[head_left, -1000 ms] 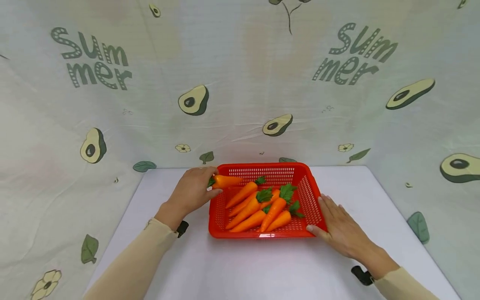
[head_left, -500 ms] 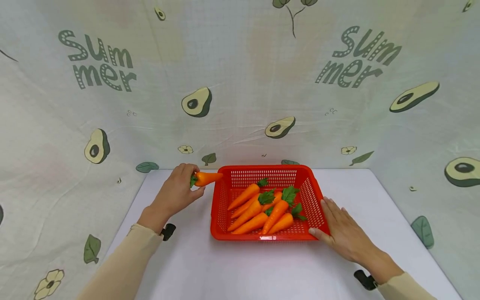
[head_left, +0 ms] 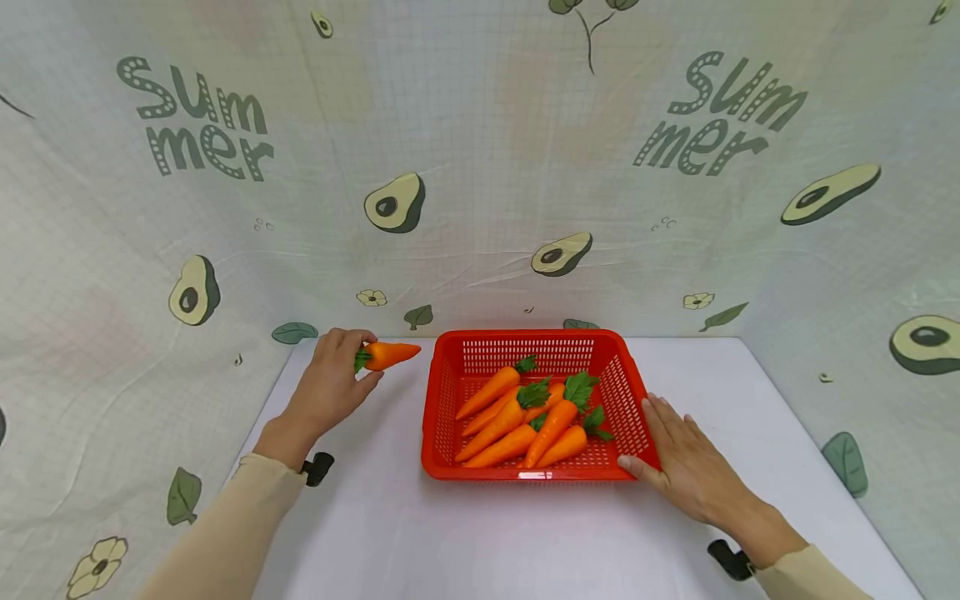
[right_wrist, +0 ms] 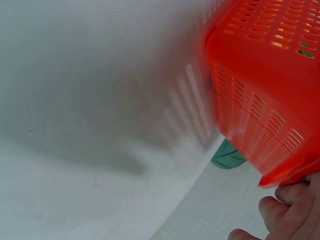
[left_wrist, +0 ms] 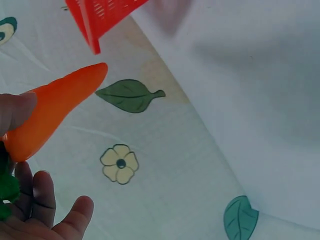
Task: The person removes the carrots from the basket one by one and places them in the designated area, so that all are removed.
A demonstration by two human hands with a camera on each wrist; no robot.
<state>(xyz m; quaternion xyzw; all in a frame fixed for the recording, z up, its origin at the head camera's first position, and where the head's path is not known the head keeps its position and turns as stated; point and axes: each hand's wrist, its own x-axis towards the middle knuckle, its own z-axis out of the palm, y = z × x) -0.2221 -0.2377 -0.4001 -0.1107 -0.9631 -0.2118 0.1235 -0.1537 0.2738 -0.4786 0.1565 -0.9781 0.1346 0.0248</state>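
The left hand (head_left: 324, 385) pinches a carrot (head_left: 394, 355) at ten o'clock from the basket (head_left: 525, 335); the right hand (head_left: 686, 457) lies straight-fingered against it at four o'clock. A firm pinch should work best.

A red rectangular plastic basket (head_left: 525, 335) sits at the far middle of a white flat table (head_left: 450, 542), with pale printed fabric (head_left: 480, 150) behind and along both sides. Inside lie orange tapered carrots with green leafy tops (head_left: 495, 429), tips mostly toward the near left; they overlap, so their exact stacking is hard to tell. Left of the basket, apart from it, another such carrot (head_left: 393, 355) is in the bare left hand (head_left: 330, 379), tip rightward. The bare right hand (head_left: 693, 467) touches the basket's right side, toward its near corner.
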